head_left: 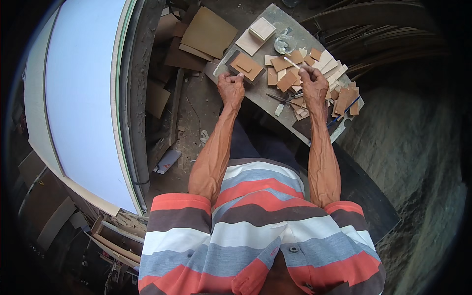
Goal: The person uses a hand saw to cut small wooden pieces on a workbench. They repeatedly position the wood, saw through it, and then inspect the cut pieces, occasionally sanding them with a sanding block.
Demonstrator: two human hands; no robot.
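My right hand point(314, 84) pinches a thin white stick point(292, 63), its tip pointing up and left over the loose wood pieces. Near the table's left edge, my left hand point(231, 90) has its fingers curled in; anything they hold is hidden. Just beyond those fingers lies a brown rectangular wood piece point(253, 72) with a smaller brown piece point(243, 63) on top, both over a dark flat piece. A clear jar point(284, 44) smeared with white stands past the stick's tip.
The grey worktable point(269, 103) bears several brown and pale wood offcuts point(346, 101), a dark pointed tool point(278, 98) and a blue pencil-like rod point(352, 103). A pale block point(262, 29) sits at the far end. Brown boards point(209, 32) lean left; a large white panel point(86, 98) stands farther left.
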